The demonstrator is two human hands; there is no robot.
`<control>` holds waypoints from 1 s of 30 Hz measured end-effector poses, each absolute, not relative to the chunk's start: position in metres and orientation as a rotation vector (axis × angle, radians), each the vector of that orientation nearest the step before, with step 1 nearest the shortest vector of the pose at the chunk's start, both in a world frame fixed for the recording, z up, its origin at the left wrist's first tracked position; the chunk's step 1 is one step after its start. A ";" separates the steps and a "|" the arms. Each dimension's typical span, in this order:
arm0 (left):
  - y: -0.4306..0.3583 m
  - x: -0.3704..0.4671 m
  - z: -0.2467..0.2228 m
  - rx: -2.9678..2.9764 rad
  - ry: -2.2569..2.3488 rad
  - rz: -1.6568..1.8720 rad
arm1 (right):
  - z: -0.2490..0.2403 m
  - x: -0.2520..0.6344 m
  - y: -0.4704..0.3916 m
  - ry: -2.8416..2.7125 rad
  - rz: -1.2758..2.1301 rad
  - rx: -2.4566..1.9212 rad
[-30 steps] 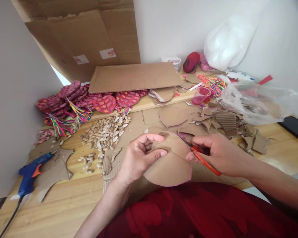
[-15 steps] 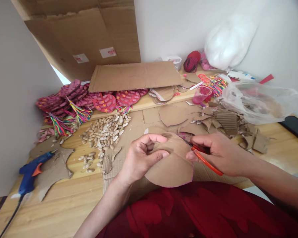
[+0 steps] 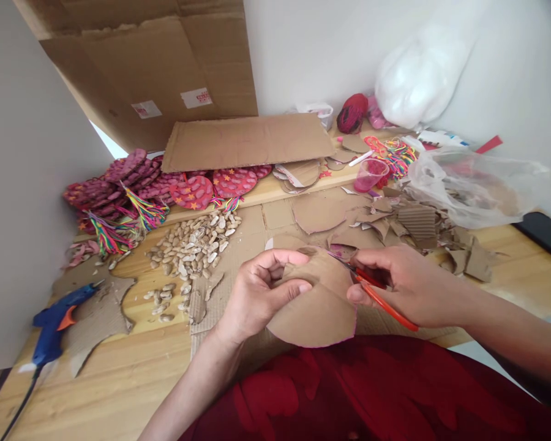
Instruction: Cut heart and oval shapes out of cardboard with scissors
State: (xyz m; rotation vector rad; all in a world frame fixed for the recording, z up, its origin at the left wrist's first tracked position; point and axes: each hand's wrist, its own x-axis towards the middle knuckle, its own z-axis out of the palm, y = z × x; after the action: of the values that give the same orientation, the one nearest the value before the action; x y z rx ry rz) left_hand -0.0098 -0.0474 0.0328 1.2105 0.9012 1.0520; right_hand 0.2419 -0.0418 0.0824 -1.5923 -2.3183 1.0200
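My left hand pinches a rounded piece of brown cardboard by its left side, thumb on top. A purple line runs along part of its edge. In my right hand is a pair of scissors with orange handles, the fingers closed round them. Their blades lie at the upper right edge of the cardboard piece; how far apart the blades are is hard to make out. Under both hands a larger corrugated cardboard sheet covers part of the wooden table.
Peanut shells are heaped left of the sheet. A blue glue gun lies far left on cardboard. Red decorated pieces with tassels sit behind. Cardboard scraps, a clear plastic bag and a pink cup stand right.
The scissors' handles have shifted slightly right and down, with my right thumb moving a little the same way. My left hand keeps its hold on the cardboard. The view has shifted slightly.
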 end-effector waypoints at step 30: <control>-0.046 -0.007 0.032 1.161 0.888 1.089 | 0.077 0.245 -0.045 -2.300 1.003 -1.544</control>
State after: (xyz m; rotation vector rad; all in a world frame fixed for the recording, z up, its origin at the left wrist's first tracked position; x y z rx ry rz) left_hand -0.0069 -0.0457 0.0316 1.1611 0.8877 1.0888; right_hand 0.2446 -0.0451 0.0770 -1.5438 -2.3000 1.0027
